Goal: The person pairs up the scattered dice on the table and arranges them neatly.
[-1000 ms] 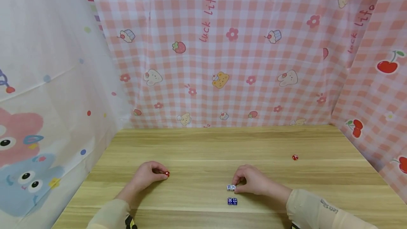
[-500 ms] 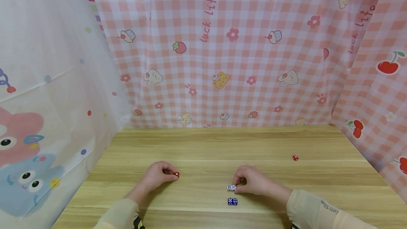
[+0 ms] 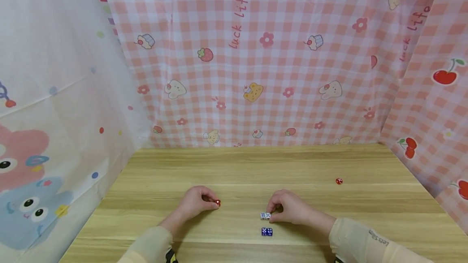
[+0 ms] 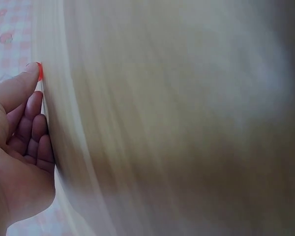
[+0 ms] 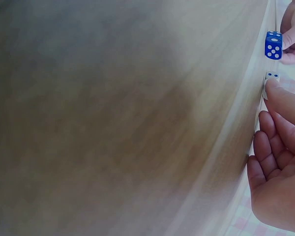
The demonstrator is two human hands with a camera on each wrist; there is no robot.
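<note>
- Pink-and-white checked cloth [image 3: 234, 66], printed with cupcakes, strawberries, flowers and small animal heads, hangs wrinkled behind a wooden tabletop [image 3: 237, 167] with pale, straight grain; a whitish sheet [image 3: 69, 104] with coloured dots and cartoon figures hangs on the left side.
- The left hand [image 3: 195, 201] is nearly closed at the tips, thumb and forefinger pinching a small red die [image 3: 218, 203]; its other fingers are bent in toward the palm. Whether that die touches the wood cannot be told.
- The right hand [image 3: 289, 207] has thumb and forefinger drawn together on the right-hand white die [image 3: 268, 216], with the remaining fingers loosely bent beneath.
- A left-hand white die [image 3: 263, 216] sits against the held one, both square-edged with dark spots.
- Two blue dice [image 3: 267, 231] with white spots stand side by side, just nearer the person than the white pair; they look glossy, with rounded corners.
- Another red die [image 3: 339, 181] lies alone, well apart, farther back on the right side of the tabletop.
- Cream sleeves [image 3: 347, 236] cover both forearms, the right one bearing dark lettering; their fabric looks smooth and soft.
</note>
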